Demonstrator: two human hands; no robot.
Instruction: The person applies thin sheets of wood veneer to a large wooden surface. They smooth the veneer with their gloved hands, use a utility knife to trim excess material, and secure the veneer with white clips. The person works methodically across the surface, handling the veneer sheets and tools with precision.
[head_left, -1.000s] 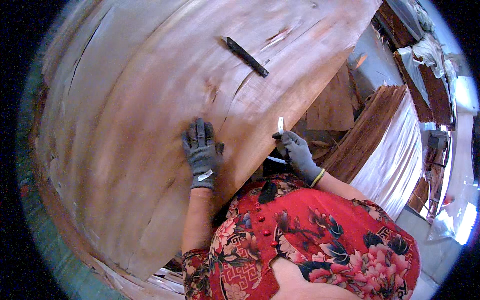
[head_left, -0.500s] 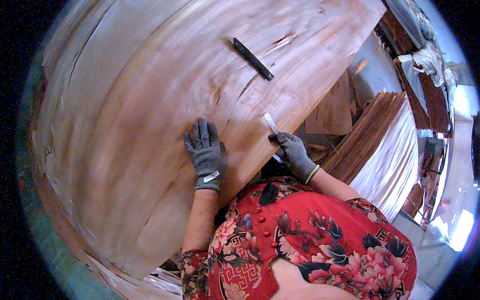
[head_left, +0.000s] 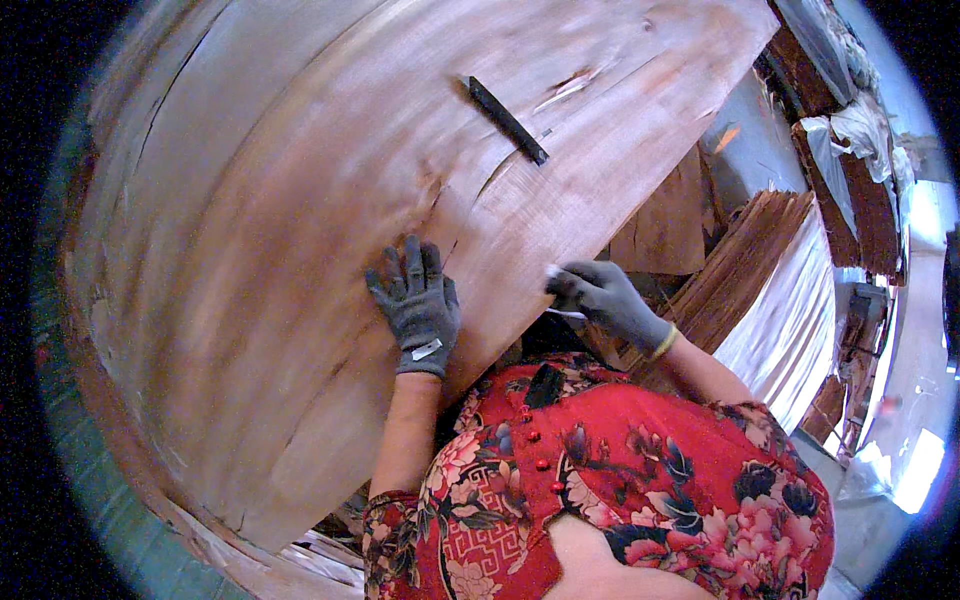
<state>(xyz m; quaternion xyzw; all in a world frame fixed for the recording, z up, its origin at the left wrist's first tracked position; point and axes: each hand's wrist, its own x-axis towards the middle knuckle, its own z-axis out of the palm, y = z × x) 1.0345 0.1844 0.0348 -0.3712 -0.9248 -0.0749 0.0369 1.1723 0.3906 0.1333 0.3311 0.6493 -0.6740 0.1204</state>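
Note:
A large wood veneer sheet [head_left: 330, 200] with brown grain, cracks and splits lies in front of me. My left hand [head_left: 415, 300], in a grey glove, rests flat on it with the fingers slightly spread. A small white piece [head_left: 426, 350] sticks to that glove near the wrist. At the sheet's near right edge, my gloved right hand [head_left: 610, 300] is closed in a pinch on a narrow white strip [head_left: 566, 313]. One end shows at the fingertips and another part below them; the fingers hide the rest. A black bar [head_left: 507, 120] lies on the sheet beyond both hands.
To the right stands a thick stack of veneer sheets [head_left: 750, 265], its side bright white. Farther back are more stacked sheets [head_left: 870, 210] with crumpled plastic [head_left: 860, 130] over them. Brown sheets [head_left: 660, 230] lie lower, past the near sheet's right edge.
My right hand has shifted slightly right, and the strip's long end no longer sticks out over the sheet. My left hand stays flat, nearly in place. The black bar has not moved.

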